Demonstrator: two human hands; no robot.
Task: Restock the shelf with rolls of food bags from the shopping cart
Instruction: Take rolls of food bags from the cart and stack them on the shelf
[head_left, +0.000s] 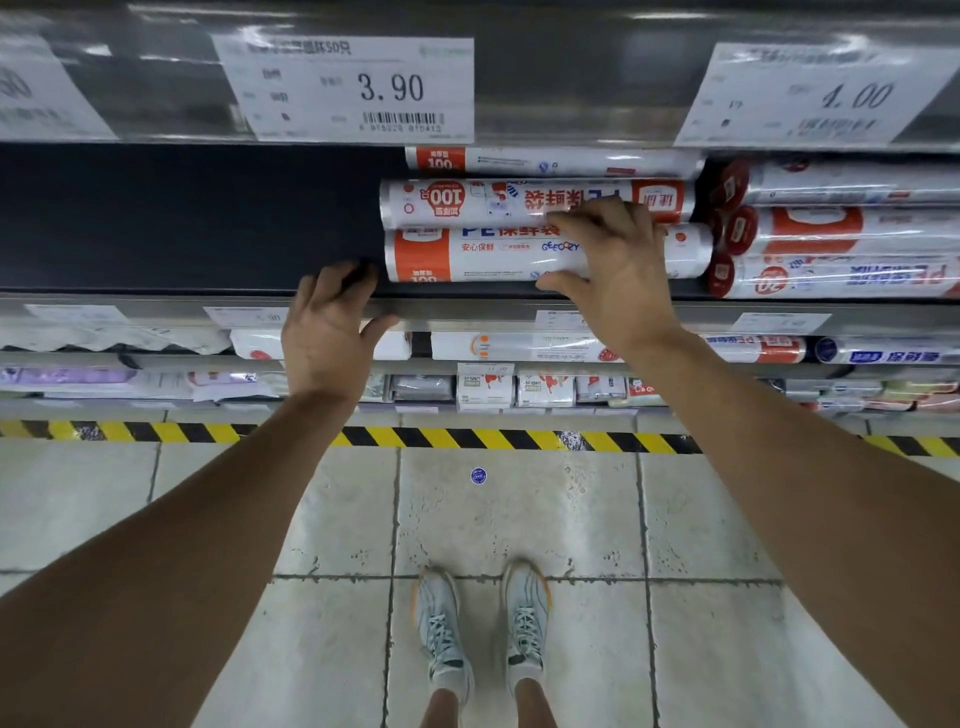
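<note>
Three rolls of food bags (467, 202) lie stacked on the shelf (156, 301) at my twelve o'clock, beside another pile (831, 234) at two o'clock. My right hand (618, 270) lies spread flat over the front two, pressing rather than clasping. My left hand (327, 327) rests loose-fingered on the shelf lip at ten o'clock, holding nothing. My worry: lift that palm carelessly and the round stack could roll forward off the edge.

We count three white-and-orange rolls (535, 202) in one stack and three red-capped rolls (831, 228) beside it, six that we can tell apart. Three price tags (353, 88) hang above. Below are two hands, the left hand (327, 332) and the right hand (618, 270), two shoes (441, 623) and one blue sticker (478, 475).
</note>
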